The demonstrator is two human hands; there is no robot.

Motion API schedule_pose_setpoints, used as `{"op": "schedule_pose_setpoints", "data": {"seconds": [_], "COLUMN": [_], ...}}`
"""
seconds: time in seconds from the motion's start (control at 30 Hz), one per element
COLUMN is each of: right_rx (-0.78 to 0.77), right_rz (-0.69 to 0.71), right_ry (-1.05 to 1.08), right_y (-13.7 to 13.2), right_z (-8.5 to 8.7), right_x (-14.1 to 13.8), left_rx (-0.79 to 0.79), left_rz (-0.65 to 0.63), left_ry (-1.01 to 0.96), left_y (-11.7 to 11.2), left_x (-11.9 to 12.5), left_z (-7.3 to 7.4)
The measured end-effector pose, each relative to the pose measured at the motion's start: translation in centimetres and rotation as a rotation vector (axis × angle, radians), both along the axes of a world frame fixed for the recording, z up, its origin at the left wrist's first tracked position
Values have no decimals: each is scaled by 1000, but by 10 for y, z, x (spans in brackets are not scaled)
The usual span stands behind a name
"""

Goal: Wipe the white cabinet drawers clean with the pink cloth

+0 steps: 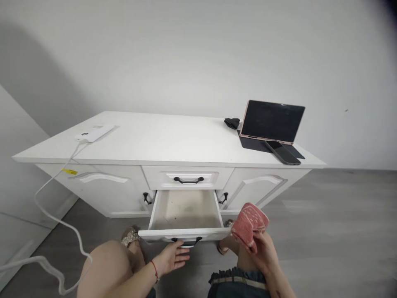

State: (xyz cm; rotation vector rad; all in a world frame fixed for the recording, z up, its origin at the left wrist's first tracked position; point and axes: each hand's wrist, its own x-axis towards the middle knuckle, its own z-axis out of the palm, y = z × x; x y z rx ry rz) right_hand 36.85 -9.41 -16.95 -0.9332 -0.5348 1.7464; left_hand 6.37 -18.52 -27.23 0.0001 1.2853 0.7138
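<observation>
The person crouches in front of a white cabinet (173,142) whose lower drawer (186,211) stands pulled out, its pale inside bare as far as the view shows. The left hand (170,258) rests at the drawer's black handle (187,241), fingers loosely spread and touching it rather than clenched round it. The right hand (262,254) is closed round a folded pinkish-red cloth (250,225), held up just beside the drawer's right front corner — apart from the drawer, not yet inside it. Judging from this, the step in hand is bringing the cloth to the open drawer; the next move would call for carrying it leftward over the drawer's side wall and lowering it flat. The cloth looks soft and thick, folded into a compact wad, with small pale flecks across its surface.
</observation>
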Motion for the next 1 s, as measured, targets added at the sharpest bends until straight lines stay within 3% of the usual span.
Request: {"op": "schedule_pose_setpoints", "data": {"seconds": [0.1,0.23,0.4,0.47,0.53,0.63,0.77,0.93,1.0], "right_rx": [-64,-101,-99,21,268,409,634,935,1008], "right_rz": [27,230,399,548,690,750,900,1385,1494], "right_ry": [-71,-91,-160,-373,-791,-1088,-1293,-1351,-1380], "right_y": [-2,-5,5,15,26,40,41,26,22], "right_z": [0,-8,-18,-26,-37,-55,-73,-95,-103], "right_x": [-5,-23,-81,-112,-144,-186,-223,-253,-264], "left_rx": [21,65,125,173,204,231,306,313,375], "left_rz": [-117,-288,-614,-695,-727,-717,-703,-780,-751], "left_ry": [-47,-100,-41,-58,-82,-40,59,121,125], "left_y": [-11,-25,-33,-34,-35,-37,-39,-34,-31], "left_x": [-2,-6,-17,-21,-22,-22,-22,-17,-15], "left_z": [-7,-12,0,4,5,1,-11,-32,-42]}}
